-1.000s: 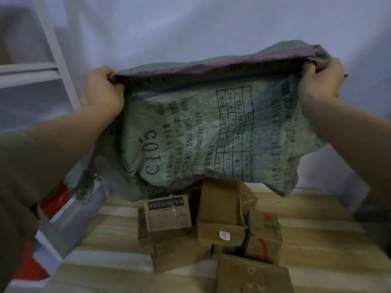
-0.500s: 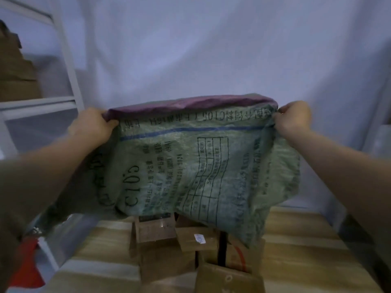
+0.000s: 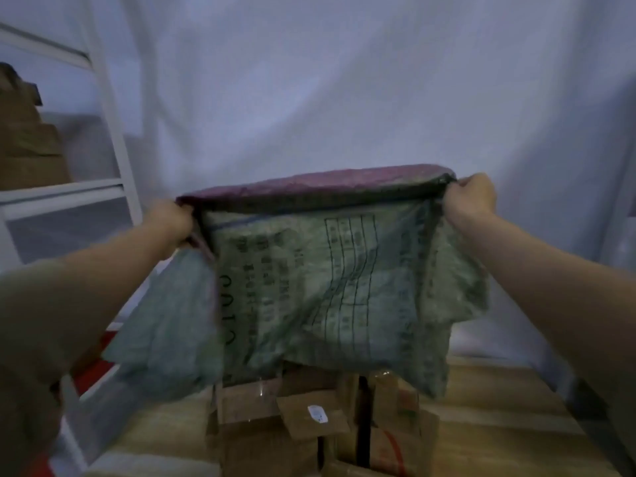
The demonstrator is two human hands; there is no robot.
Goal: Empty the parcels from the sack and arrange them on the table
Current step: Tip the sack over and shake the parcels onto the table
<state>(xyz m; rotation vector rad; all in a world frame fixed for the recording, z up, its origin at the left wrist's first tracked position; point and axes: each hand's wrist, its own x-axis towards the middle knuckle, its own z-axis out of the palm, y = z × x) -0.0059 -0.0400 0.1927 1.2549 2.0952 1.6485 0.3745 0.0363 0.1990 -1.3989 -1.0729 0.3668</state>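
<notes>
The green woven sack [image 3: 320, 290] hangs upside down above the cardboard parcels [image 3: 303, 432] heaped on the wooden desk [image 3: 488, 425] at 6 o'clock. The left hand [image 3: 172, 222] and right hand [image 3: 471, 197] each grip an upper corner. White shelving [image 3: 113, 132] stands at 9 o'clock.

Sack [image 3: 309, 287] print: blurred dark characters and a ruled grid between the two gripped corners, only rotated "C01…" partly legible
Parcel [image 3: 311, 416] sticker: white, too small to read
</notes>
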